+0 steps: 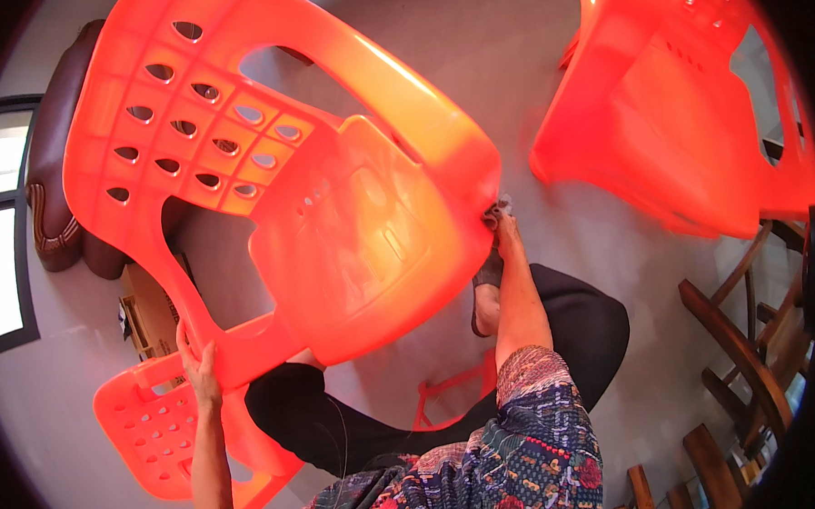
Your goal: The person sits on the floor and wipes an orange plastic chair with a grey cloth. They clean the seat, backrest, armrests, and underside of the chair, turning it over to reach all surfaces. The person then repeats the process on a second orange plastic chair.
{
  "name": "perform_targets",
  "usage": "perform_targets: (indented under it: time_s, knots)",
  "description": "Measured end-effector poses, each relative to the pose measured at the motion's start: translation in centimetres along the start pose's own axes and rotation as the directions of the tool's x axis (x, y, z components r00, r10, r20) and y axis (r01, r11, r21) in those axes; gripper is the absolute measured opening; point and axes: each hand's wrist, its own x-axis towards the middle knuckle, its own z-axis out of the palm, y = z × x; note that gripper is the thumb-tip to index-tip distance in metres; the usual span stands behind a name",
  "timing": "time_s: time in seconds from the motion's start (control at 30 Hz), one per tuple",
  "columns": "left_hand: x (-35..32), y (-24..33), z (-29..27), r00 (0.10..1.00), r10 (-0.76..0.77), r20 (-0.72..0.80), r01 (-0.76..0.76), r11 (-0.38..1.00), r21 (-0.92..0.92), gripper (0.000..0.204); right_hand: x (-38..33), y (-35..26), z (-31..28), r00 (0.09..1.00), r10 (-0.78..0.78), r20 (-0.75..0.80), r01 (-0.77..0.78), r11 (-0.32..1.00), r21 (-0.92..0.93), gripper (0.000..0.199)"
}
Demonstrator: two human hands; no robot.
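A large orange-red plastic armchair is tilted in front of me, its backrest with teardrop holes toward the upper left. My left hand grips the chair's near left arm, fingers along its edge. My right hand holds a crumpled grey cloth against the front end of the chair's other arm. That hand's fingers are partly hidden by the cloth and the chair. My bent legs, in black trousers, are below the seat.
Another orange-red armchair is at the upper right. A smaller orange chair is at the lower left, near a cardboard box. Dark wooden furniture pieces line the right side. A brown leather sofa is beside the window at left.
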Motion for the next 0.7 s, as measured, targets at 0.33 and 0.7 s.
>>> perform_targets:
  time_s: [0.33,0.7]
  knots:
    - [1.3,-2.5,-0.7,1.0,0.026,0.007,-0.025,0.996,-0.085,0.059,-8.2,-2.0,3.3,0.939,-0.193,-0.286,0.234,0.965,0.119,0.046]
    - [1.2,-1.9,-0.4,0.998,0.068,-0.005,-0.068,0.997,-0.036,0.059,-23.7,2.6,11.5,0.825,-0.424,-0.372,0.482,0.873,0.074,0.044]
